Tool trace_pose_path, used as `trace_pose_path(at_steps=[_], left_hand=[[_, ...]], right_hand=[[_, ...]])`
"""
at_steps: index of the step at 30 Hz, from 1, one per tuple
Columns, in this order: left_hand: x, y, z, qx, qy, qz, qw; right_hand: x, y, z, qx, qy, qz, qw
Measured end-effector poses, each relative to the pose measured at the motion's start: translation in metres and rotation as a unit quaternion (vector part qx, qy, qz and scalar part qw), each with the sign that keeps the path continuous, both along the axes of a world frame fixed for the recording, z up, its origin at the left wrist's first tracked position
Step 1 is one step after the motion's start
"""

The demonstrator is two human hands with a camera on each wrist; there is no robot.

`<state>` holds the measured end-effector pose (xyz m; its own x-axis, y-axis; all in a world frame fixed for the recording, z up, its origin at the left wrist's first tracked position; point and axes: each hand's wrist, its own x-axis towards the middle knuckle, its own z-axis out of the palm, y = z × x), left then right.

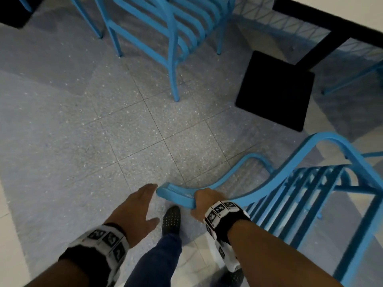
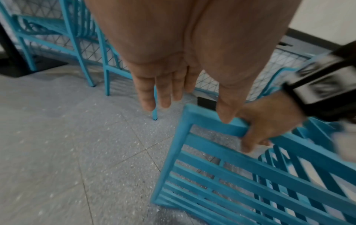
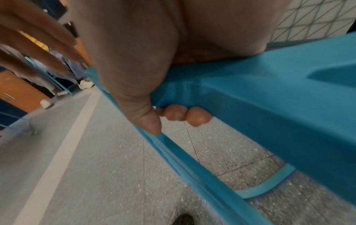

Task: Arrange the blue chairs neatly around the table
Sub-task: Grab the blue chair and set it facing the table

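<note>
My right hand fingers are clamping the near blue chair top rail; left hand hanging spread, empty. I'm mid-reposition; next probably swinging it toward the desk beside the far chair.

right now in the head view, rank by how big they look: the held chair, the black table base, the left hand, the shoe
1. Held chair, though nearness to the camera inflates it.
2. Black table base.
3. Left hand.
4. Shoe, partly hidden by the trouser leg, so its true size is unsure.
</note>
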<state>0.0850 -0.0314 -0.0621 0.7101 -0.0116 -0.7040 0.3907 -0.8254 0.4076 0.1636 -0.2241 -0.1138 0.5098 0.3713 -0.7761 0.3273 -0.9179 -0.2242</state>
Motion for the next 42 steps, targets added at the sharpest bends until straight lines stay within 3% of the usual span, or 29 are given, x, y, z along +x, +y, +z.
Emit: trace_pose_path(at_steps=[5,12,17,20,25,33,38,42], left_hand=[[0.018,-0.012,-0.035,-0.062,0.046,0.054,0.996],[0.018,-0.093,-0.045,-0.076,0.053,-0.017,0.996],[0.016,-0.125,-0.022,-0.003,0.072,-0.149,0.986],[0.025,-0.153,0.010,0.034,0.044,-0.205,0.977],[0.070,-0.205,0.077,0.093,-0.031,-0.303,0.948],[0.093,-0.275,0.190,0.167,-0.146,-0.448,0.866],[0.068,-0.296,0.242,0.252,-0.206,-0.480,0.815],[0.053,-0.310,0.271,0.301,-0.225,-0.475,0.796]], right_hand=[[-0.009,-0.044,0.057,0.012,-0.051,-0.018,0.998],[-0.033,-0.135,0.147,0.030,-0.143,-0.034,0.989],[-0.073,-0.200,0.185,0.096,-0.224,-0.069,0.967],[-0.093,-0.233,0.203,0.112,-0.267,-0.085,0.953],[-0.115,-0.289,0.231,0.160,-0.364,-0.159,0.904],[-0.163,-0.369,0.273,0.240,-0.485,-0.256,0.801],[-0.184,-0.395,0.271,0.294,-0.496,-0.282,0.766],[-0.187,-0.411,0.249,0.331,-0.458,-0.348,0.748]])
